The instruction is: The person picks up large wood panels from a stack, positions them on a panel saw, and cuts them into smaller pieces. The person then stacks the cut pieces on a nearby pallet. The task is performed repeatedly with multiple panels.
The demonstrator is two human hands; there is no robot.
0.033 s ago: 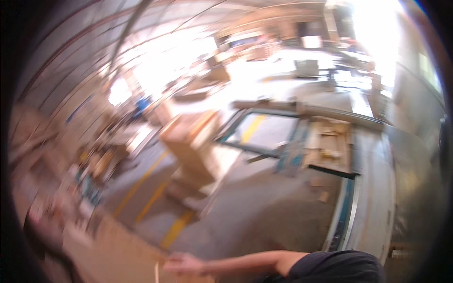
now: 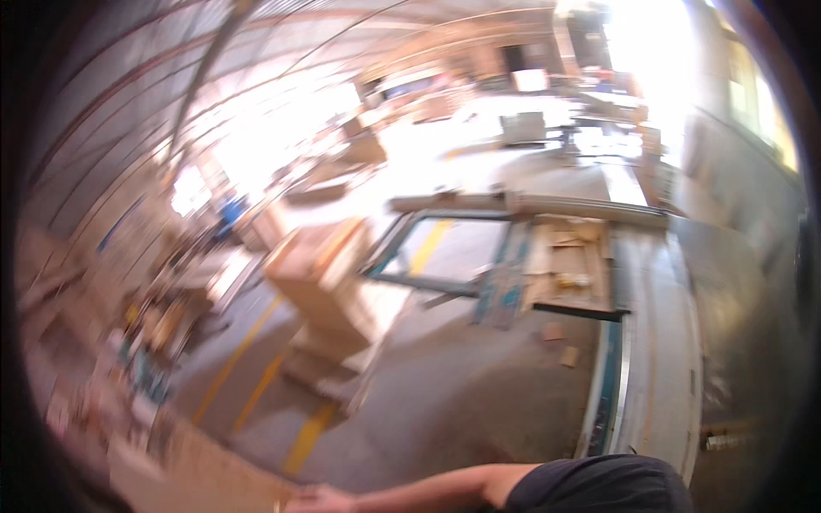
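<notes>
Just to the left of the right hand (image 2: 318, 499), low in the view, a broad light-brown panel (image 2: 214, 470) stretched away leftward. The hand seemed to touch the panel's right end, but the spot was blurred and partly cut off by the lower rim, so I could not tell whether the fingers were spread or pinching the edge. A bare forearm (image 2: 419, 492) reached it from the right, out of a dark sleeve (image 2: 603, 484). The left hand was out of view, and its state could not be told either.

Ahead of the right hand lay a grey floor (image 2: 453, 402) crossed by yellow stripes (image 2: 310, 438), one of them running close to the hand. Farther ahead, almost straight out from it, stood a tall, pale wooden stack (image 2: 316, 265), its details smeared. Ahead and to the hand's right, well apart from it, a dark frame (image 2: 432, 285) surrounded an opening through which the floor showed. Right of that frame were flat brown sheets (image 2: 569, 248). Nearer the hand than those, two small brown pieces (image 2: 569, 356) lay on the floor. Well to the hand's right, beyond the forearm, ran a long pale table (image 2: 663, 368). Ahead and to the hand's left was a blurred jumble of clutter (image 2: 150, 368).
</notes>
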